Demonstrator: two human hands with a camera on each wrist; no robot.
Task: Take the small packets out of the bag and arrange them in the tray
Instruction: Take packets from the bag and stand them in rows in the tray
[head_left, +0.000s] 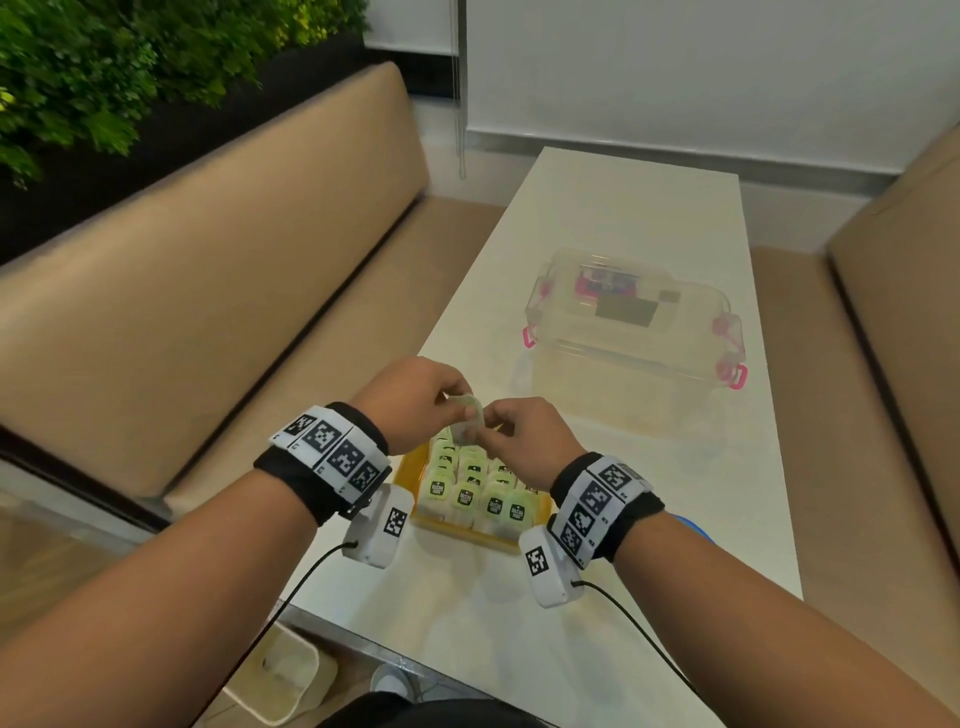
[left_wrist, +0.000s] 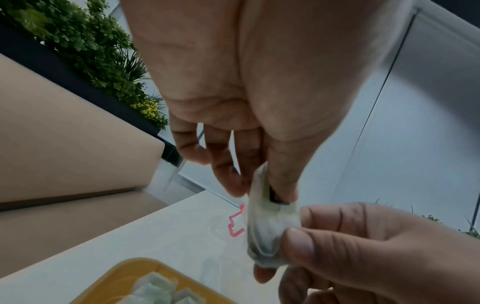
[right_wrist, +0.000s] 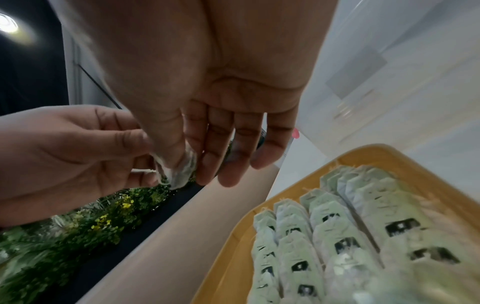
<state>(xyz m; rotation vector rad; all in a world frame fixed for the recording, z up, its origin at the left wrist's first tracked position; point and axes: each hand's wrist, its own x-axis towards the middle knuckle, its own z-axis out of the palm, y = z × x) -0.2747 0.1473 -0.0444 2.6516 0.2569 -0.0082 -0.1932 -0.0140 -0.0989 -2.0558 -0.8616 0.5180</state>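
Head view: both hands' fingers (head_left: 475, 411) pinch one packet (head_left: 464, 420) over tray (head_left: 408, 475); labels unreadable.

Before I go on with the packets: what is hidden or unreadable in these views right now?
- Bag: in no view, so the packets left cannot be counted.
- Held packet: print unreadable; the left hand and right hand cover it in the head view, blur in both wrist views.
- Tray: far end hidden by the hands in the head view, cut by the edge in the right wrist view.
- Clear box: contents blurred.
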